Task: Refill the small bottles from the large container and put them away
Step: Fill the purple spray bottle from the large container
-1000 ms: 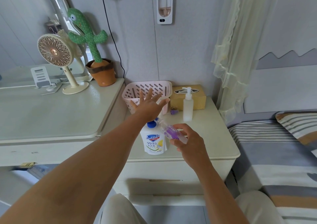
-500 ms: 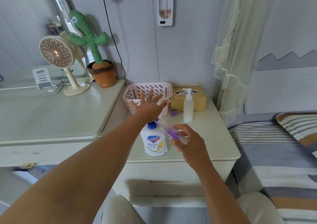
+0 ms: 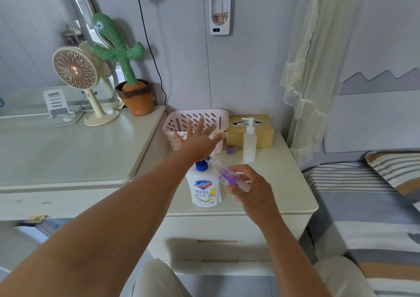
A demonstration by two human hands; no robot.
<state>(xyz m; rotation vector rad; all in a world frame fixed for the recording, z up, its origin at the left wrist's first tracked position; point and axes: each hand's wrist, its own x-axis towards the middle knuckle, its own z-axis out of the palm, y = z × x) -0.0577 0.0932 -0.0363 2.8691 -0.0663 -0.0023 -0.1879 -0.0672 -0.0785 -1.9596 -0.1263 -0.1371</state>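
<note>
A white Safeguard refill pouch [image 3: 205,188] with a blue cap stands near the front of the nightstand [image 3: 284,190]. My right hand [image 3: 248,186] grips a small clear bottle with a purple print [image 3: 227,175], tilted with its open neck toward the pouch's cap. My left hand [image 3: 197,140] hovers open above the pouch, fingers spread, in front of the pink basket [image 3: 195,117]. A white pump bottle [image 3: 249,142] stands upright behind, beside a small purple cap [image 3: 231,150] lying on the nightstand.
A yellow tissue box [image 3: 261,133] sits at the back against the wall. On the dresser to the left stand a fan [image 3: 79,78], a cactus toy in a pot [image 3: 127,69] and a phone stand [image 3: 55,102]. A bed [image 3: 363,205] lies to the right.
Almost nothing has moved. Both hands hold the same pose, and the view has shifted only slightly.
</note>
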